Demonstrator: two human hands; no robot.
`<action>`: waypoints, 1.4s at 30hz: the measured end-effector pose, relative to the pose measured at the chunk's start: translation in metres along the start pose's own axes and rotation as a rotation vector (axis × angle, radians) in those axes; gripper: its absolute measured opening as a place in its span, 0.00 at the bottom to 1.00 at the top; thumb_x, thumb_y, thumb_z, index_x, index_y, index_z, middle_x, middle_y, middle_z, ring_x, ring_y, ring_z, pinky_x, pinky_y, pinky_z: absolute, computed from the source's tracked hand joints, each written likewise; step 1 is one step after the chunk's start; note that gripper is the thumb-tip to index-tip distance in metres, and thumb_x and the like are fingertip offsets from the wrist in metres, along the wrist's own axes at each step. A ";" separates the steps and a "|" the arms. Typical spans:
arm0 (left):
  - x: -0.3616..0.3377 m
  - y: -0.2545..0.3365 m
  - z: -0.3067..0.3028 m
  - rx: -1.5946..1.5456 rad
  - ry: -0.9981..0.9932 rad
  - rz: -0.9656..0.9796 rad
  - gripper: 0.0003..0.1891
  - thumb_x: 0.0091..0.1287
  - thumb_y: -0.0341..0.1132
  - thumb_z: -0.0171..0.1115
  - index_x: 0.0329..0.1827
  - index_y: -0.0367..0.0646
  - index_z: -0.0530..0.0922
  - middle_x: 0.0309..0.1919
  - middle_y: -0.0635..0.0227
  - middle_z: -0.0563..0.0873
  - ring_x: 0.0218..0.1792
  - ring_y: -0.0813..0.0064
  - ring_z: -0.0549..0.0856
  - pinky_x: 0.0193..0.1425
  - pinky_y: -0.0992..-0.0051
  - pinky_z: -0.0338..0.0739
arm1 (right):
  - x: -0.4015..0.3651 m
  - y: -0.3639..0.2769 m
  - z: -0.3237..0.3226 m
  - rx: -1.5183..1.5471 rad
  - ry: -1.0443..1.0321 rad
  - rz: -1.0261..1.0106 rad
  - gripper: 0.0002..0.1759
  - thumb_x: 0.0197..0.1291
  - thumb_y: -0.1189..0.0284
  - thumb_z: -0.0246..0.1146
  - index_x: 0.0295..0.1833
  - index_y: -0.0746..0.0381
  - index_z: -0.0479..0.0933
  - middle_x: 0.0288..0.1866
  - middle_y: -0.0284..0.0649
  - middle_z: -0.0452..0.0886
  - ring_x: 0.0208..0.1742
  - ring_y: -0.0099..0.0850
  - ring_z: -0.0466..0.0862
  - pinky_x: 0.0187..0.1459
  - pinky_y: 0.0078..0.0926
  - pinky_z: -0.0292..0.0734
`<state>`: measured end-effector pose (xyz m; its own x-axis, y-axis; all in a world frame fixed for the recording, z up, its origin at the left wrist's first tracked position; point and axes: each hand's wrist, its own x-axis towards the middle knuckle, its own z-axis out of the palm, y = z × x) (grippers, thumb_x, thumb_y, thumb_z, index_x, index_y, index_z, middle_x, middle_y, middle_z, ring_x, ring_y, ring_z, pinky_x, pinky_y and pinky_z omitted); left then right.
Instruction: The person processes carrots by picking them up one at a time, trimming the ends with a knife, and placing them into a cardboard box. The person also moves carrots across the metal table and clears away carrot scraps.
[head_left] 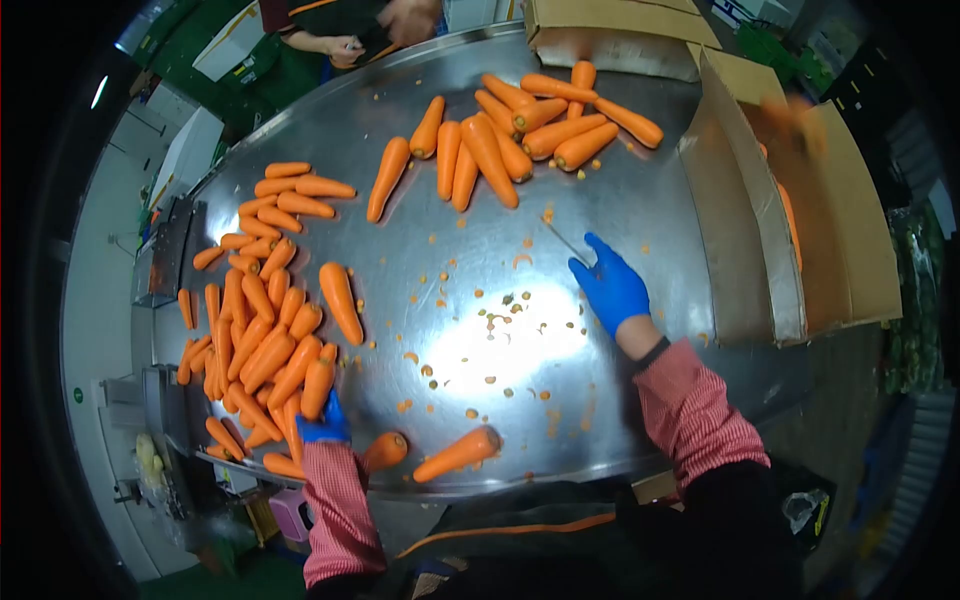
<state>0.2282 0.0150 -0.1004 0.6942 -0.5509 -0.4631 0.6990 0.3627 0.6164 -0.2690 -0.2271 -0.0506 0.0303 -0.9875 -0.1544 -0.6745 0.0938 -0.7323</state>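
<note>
My right hand [612, 287], in a blue glove, is closed on a small knife [568, 239]. Its thin blade points up and left over the metal table [640, 400], above scattered carrot trimmings [500, 322]. At the near edge of the left carrot pile [262, 350], my gloved left hand [325, 424] is closed around the lower end of a carrot [318, 388]; some of its fingers are hidden. Two carrots lie to the right of that hand, a whole one [458, 454] and one [385, 452] partly hidden by my sleeve. Another single carrot [342, 303] lies right of the pile.
More carrots [490, 150] lie in a group at the far side. An open cardboard box [745, 220] stands at the right with orange things inside, and another box [620, 45] is behind it. Across the table is another person's hand [345, 48].
</note>
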 end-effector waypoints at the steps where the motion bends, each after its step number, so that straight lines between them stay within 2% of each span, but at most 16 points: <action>1: -0.017 0.000 0.014 -0.101 0.217 -0.028 0.27 0.73 0.47 0.42 0.69 0.38 0.64 0.65 0.54 0.71 0.66 0.52 0.72 0.70 0.54 0.66 | 0.021 -0.005 -0.007 -0.123 0.026 -0.062 0.34 0.61 0.56 0.63 0.70 0.55 0.64 0.46 0.48 0.80 0.44 0.40 0.83 0.45 0.34 0.77; 2: -0.043 -0.003 0.039 -0.202 0.433 -0.060 0.26 0.74 0.47 0.44 0.68 0.41 0.65 0.63 0.53 0.72 0.65 0.51 0.72 0.71 0.51 0.66 | 0.048 0.000 -0.005 -0.214 0.090 -0.131 0.35 0.61 0.56 0.63 0.71 0.54 0.62 0.48 0.49 0.79 0.46 0.42 0.82 0.46 0.35 0.77; 4: -0.068 -0.015 0.063 -0.131 0.529 -0.047 0.20 0.74 0.47 0.46 0.64 0.48 0.69 0.58 0.61 0.75 0.59 0.55 0.76 0.68 0.52 0.69 | 0.097 0.001 -0.008 -0.366 0.141 -0.211 0.36 0.61 0.58 0.63 0.73 0.53 0.59 0.50 0.50 0.77 0.48 0.44 0.81 0.48 0.37 0.78; 7: -0.066 -0.040 0.038 0.076 0.235 -0.051 0.19 0.73 0.48 0.51 0.58 0.47 0.74 0.50 0.66 0.81 0.53 0.64 0.80 0.63 0.57 0.74 | 0.156 -0.010 -0.010 -0.549 0.100 -0.248 0.37 0.61 0.61 0.62 0.74 0.52 0.56 0.50 0.51 0.77 0.49 0.45 0.81 0.48 0.40 0.78; 8: -0.067 -0.047 0.038 0.147 0.077 -0.142 0.14 0.73 0.46 0.51 0.53 0.52 0.78 0.43 0.72 0.83 0.48 0.69 0.81 0.59 0.61 0.76 | 0.176 -0.008 -0.003 -0.608 0.092 -0.253 0.37 0.61 0.62 0.62 0.74 0.52 0.56 0.49 0.50 0.77 0.48 0.45 0.82 0.47 0.40 0.78; 12: -0.090 -0.090 0.101 0.356 0.141 -0.316 0.10 0.71 0.44 0.55 0.49 0.56 0.80 0.39 0.73 0.83 0.44 0.74 0.82 0.56 0.64 0.77 | 0.219 -0.001 0.006 -0.780 0.073 -0.277 0.39 0.59 0.66 0.62 0.75 0.54 0.55 0.47 0.49 0.77 0.43 0.44 0.83 0.43 0.42 0.79; 14: -0.090 -0.109 0.107 0.345 0.076 -0.435 0.13 0.70 0.44 0.57 0.55 0.56 0.77 0.42 0.69 0.81 0.47 0.69 0.81 0.58 0.63 0.76 | 0.219 0.001 0.002 -0.775 0.052 -0.328 0.39 0.58 0.66 0.62 0.75 0.55 0.55 0.46 0.48 0.77 0.42 0.45 0.83 0.42 0.42 0.79; 17: -0.100 -0.141 0.145 0.439 -0.125 -0.621 0.19 0.70 0.48 0.55 0.60 0.51 0.74 0.49 0.63 0.82 0.54 0.62 0.80 0.61 0.60 0.74 | 0.172 -0.013 -0.009 -0.668 0.042 -0.468 0.39 0.59 0.64 0.63 0.74 0.57 0.56 0.43 0.47 0.79 0.40 0.44 0.83 0.42 0.40 0.80; 21: -0.105 -0.186 0.178 0.477 -0.533 -0.949 0.36 0.70 0.63 0.43 0.70 0.42 0.64 0.67 0.52 0.69 0.68 0.53 0.70 0.71 0.54 0.65 | 0.064 -0.030 0.001 -0.347 -0.012 -0.595 0.45 0.54 0.61 0.68 0.76 0.51 0.54 0.36 0.42 0.79 0.35 0.42 0.82 0.37 0.38 0.78; 24: -0.105 -0.214 0.189 0.351 -0.517 -1.124 0.40 0.68 0.66 0.43 0.71 0.41 0.61 0.64 0.48 0.72 0.66 0.53 0.72 0.69 0.54 0.67 | -0.018 -0.035 0.019 -0.173 -0.148 -0.769 0.43 0.55 0.61 0.67 0.75 0.51 0.56 0.31 0.41 0.79 0.28 0.40 0.82 0.30 0.35 0.78; 25: -0.096 -0.221 0.179 0.279 -0.560 -1.168 0.37 0.70 0.62 0.46 0.71 0.42 0.61 0.61 0.51 0.75 0.62 0.56 0.76 0.66 0.56 0.71 | -0.044 -0.056 0.010 -0.123 -0.300 -0.716 0.40 0.57 0.65 0.64 0.75 0.51 0.56 0.32 0.42 0.79 0.25 0.41 0.82 0.29 0.35 0.79; 27: -0.099 -0.220 0.182 0.376 -0.582 -1.069 0.33 0.70 0.54 0.53 0.71 0.42 0.60 0.58 0.54 0.77 0.56 0.60 0.79 0.63 0.60 0.74 | -0.074 -0.063 0.010 -0.458 -0.515 -0.796 0.37 0.60 0.70 0.59 0.75 0.51 0.55 0.34 0.43 0.79 0.27 0.41 0.82 0.30 0.34 0.79; 30: -0.112 -0.199 0.180 0.435 -0.713 -0.833 0.33 0.67 0.45 0.63 0.71 0.41 0.61 0.52 0.58 0.79 0.54 0.67 0.80 0.63 0.66 0.74 | -0.095 -0.038 0.011 -0.293 -0.420 -0.695 0.36 0.57 0.71 0.64 0.72 0.50 0.62 0.33 0.39 0.82 0.30 0.36 0.84 0.34 0.32 0.79; 33: -0.142 -0.173 0.188 0.798 -0.802 -0.489 0.34 0.65 0.38 0.65 0.71 0.41 0.61 0.54 0.60 0.78 0.55 0.70 0.80 0.63 0.69 0.73 | -0.098 -0.046 -0.016 -0.052 -0.185 -0.527 0.20 0.58 0.71 0.64 0.58 0.56 0.76 0.32 0.40 0.78 0.30 0.36 0.82 0.30 0.29 0.78; 37: -0.174 -0.157 0.175 1.075 -0.870 -0.162 0.34 0.61 0.32 0.69 0.70 0.39 0.63 0.57 0.60 0.77 0.59 0.69 0.78 0.65 0.70 0.71 | -0.098 -0.066 -0.022 -0.111 0.001 -0.705 0.17 0.54 0.71 0.67 0.51 0.58 0.79 0.31 0.38 0.77 0.29 0.33 0.81 0.30 0.27 0.77; 42: -0.199 -0.138 0.180 1.118 -0.951 -0.135 0.30 0.60 0.23 0.67 0.66 0.38 0.67 0.63 0.63 0.75 0.61 0.71 0.76 0.66 0.71 0.69 | -0.104 -0.083 -0.020 -0.304 0.042 -0.794 0.17 0.53 0.72 0.66 0.50 0.56 0.80 0.30 0.36 0.77 0.30 0.32 0.80 0.30 0.27 0.75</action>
<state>-0.0372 -0.0610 0.0209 -0.0443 -0.9684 -0.2455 -0.0520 -0.2432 0.9686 -0.2305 -0.1346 0.0394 0.5552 -0.7502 0.3589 -0.6336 -0.6611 -0.4018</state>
